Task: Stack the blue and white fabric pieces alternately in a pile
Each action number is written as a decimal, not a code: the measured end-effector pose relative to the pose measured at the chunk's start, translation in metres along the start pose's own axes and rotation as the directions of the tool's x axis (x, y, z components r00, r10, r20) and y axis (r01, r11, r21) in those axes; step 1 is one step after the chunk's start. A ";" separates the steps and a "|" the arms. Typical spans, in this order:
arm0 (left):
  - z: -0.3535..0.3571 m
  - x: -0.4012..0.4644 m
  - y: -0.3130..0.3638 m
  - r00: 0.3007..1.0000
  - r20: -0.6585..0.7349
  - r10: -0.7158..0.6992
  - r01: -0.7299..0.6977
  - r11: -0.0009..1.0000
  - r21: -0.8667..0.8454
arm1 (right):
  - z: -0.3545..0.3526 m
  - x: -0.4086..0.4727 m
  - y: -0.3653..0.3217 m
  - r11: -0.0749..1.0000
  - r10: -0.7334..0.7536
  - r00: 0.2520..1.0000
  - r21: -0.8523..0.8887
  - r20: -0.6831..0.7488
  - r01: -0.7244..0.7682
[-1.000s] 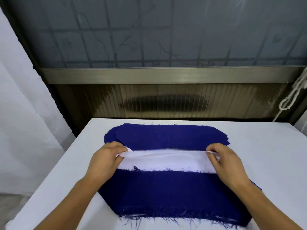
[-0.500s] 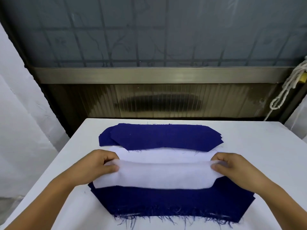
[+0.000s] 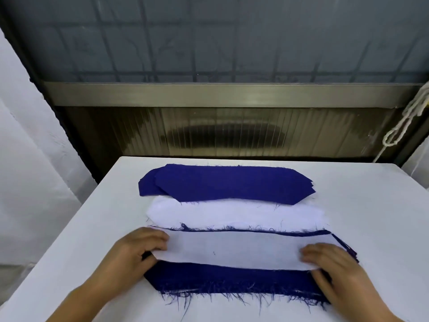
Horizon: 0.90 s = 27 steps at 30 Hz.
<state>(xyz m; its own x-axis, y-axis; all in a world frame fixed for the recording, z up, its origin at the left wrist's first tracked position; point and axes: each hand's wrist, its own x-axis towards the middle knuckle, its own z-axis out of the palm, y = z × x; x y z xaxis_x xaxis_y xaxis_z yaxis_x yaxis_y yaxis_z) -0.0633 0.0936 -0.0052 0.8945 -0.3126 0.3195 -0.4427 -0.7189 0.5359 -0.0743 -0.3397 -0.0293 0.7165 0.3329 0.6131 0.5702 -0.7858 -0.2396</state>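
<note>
- I see a knotted white cord (image 3: 405,126) hanging at the upper right of the frame, a metal rail (image 3: 232,95) across the top under a gridded window, and a ribbed panel (image 3: 220,133) below it; none of these reach over the fabric.
- On the white worktop (image 3: 371,205), a blue stack (image 3: 226,183) lies in the centre, its near edge overlapping a white stack (image 3: 232,216) just below it.
- In the lower centre a white piece (image 3: 232,249) lies flat on a blue piece (image 3: 232,280), whose near edge is heavily frayed with loose threads; its far edge shows as a thin frayed line.
- My left hand (image 3: 132,256) rests on the white piece's left end, fingers bent, and my right hand (image 3: 332,266) lies over its right end, fingers fairly straight; I cannot tell whether either one pinches the cloth.
- Bare worktop shows at the left and right of the pile.
</note>
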 end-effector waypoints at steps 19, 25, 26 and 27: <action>0.008 -0.003 -0.001 0.991 0.064 0.121 -0.127 0.985 0.115 | -0.003 -0.007 -0.004 0.999 0.036 0.997 0.037 -0.067 -0.034; 0.005 0.001 -0.001 0.989 0.080 0.127 -0.137 0.980 0.142 | -0.010 -0.004 -0.004 0.998 0.048 0.999 0.028 -0.010 -0.047; 0.005 0.005 0.001 0.988 0.081 0.128 -0.140 0.978 0.156 | -0.011 0.000 -0.006 0.998 0.053 0.999 0.029 0.002 -0.053; 0.006 0.011 0.006 0.989 0.081 0.128 -0.140 0.975 0.171 | -0.012 0.005 -0.009 0.998 0.061 0.998 0.030 0.014 -0.062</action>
<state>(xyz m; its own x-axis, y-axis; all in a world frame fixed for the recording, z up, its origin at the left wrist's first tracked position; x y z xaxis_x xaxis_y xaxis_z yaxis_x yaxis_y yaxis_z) -0.0559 0.0823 -0.0034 0.8327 -0.4511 0.3212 -0.5464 -0.7636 0.3440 -0.0806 -0.3372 -0.0151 0.7554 0.2913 0.5869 0.5367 -0.7889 -0.2993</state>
